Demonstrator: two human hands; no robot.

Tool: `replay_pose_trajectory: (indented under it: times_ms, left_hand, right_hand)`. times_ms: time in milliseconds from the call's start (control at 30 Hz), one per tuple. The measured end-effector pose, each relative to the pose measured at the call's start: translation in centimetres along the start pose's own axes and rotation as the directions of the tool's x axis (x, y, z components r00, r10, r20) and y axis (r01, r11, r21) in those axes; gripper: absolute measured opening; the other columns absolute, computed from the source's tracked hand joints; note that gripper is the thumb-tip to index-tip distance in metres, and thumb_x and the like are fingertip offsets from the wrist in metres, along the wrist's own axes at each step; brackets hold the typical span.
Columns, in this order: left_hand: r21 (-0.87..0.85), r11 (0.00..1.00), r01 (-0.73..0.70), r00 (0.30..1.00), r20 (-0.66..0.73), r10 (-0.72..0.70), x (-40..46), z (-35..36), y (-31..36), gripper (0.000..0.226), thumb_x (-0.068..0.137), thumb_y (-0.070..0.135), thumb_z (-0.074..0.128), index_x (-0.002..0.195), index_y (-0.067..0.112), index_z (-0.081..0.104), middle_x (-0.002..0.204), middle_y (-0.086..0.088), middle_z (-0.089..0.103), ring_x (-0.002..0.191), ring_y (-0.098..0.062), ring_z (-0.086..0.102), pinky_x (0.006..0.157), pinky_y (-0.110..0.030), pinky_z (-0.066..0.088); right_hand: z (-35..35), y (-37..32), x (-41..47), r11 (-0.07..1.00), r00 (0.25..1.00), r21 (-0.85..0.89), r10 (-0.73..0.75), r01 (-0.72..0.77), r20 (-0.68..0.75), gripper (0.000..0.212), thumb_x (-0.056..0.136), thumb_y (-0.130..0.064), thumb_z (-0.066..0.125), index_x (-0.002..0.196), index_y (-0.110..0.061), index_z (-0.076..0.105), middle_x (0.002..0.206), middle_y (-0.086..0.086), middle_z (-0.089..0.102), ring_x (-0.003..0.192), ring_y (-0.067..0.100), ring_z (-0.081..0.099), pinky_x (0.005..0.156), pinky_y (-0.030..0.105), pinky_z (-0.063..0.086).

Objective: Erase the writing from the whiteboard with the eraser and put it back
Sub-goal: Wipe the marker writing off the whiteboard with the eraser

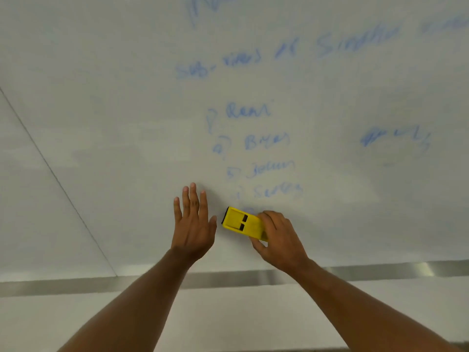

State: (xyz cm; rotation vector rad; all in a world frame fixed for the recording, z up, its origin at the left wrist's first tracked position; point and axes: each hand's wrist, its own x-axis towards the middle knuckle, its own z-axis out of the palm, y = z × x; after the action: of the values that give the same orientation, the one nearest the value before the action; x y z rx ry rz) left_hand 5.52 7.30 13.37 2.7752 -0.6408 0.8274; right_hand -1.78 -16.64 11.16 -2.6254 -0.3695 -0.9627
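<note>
A person stands at the whiteboard [106, 72], the right hand [280, 240] curled round the back end of a yellow eraser [242, 223], fingers over its top and thumb beneath, the pad seemingly pressed to the board low down, just under the last line of a numbered list. The left hand [194, 222] lies spread beside it, fingers straight and held together, thumb out toward the eraser and close to its dark front edge without touching; it holds nothing (whether the palm bears on the board or only hovers is hard to say from here).

The wiping looks to be in its early part: nearly all the blue writing [256, 138] stands untouched above the eraser, and only a smudge shows just above the eraser's far side. The next move, as it appears, calls for carrying the eraser up and across through the list, pad kept flat and pressed, then on to the words higher up and to the right; putting it back comes last, and nothing here shows where it belongs.

Counted: one eraser, one board, two hands. The list shows four legible lines, with two longer lines of words above, a fragment cut off at the top edge, and one separate scrawl to the right. A metal rail [76, 285] runs along the board's foot.
</note>
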Motion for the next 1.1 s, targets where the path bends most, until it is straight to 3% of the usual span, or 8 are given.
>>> replay_pose_trajectory:
  times_ms: [300,600,1100]
  left_hand:
    - [0.093,0.995,0.023,0.974,-0.225,-0.002,8.6,-10.5,-4.7,0.073,0.099,0.041,0.031,0.154,-0.003,0.015,0.163,-0.028,0.002,0.152,-0.043,0.0,0.12,-0.062,0.01]
    - [0.13,0.991,0.027,0.909,-0.416,0.03,16.1,-18.6,-7.7,0.071,0.1,0.041,0.024,0.156,0.0,0.011,0.164,-0.022,-0.004,0.153,-0.036,-0.007,0.123,-0.056,0.007]
    - [0.124,0.992,0.016,0.806,-0.588,0.061,26.0,-27.9,-9.0,0.069,0.1,0.041,0.02,0.155,0.0,0.015,0.165,-0.018,0.0,0.154,-0.033,-0.003,0.124,-0.053,0.008]
  right_hand:
    - [-6.5,-4.4,10.3,0.991,0.973,0.013,-0.125,0.13,-0.193,0.048,0.086,-0.046,0.063,0.123,-0.016,0.057,0.121,0.0,0.06,0.11,0.02,0.057,0.084,0.035,0.047]
    - [-14.7,-7.6,21.9,0.966,0.876,-0.089,-0.256,0.241,-0.408,0.057,0.084,-0.048,0.064,0.129,-0.015,0.052,0.122,0.002,0.057,0.105,0.022,0.056,0.079,0.038,0.048]
    - [-27.2,-10.7,36.7,0.891,0.772,-0.41,-0.398,0.196,-0.495,0.058,0.09,-0.039,0.064,0.141,-0.018,0.049,0.13,0.013,0.057,0.11,0.035,0.057,0.078,0.045,0.047]
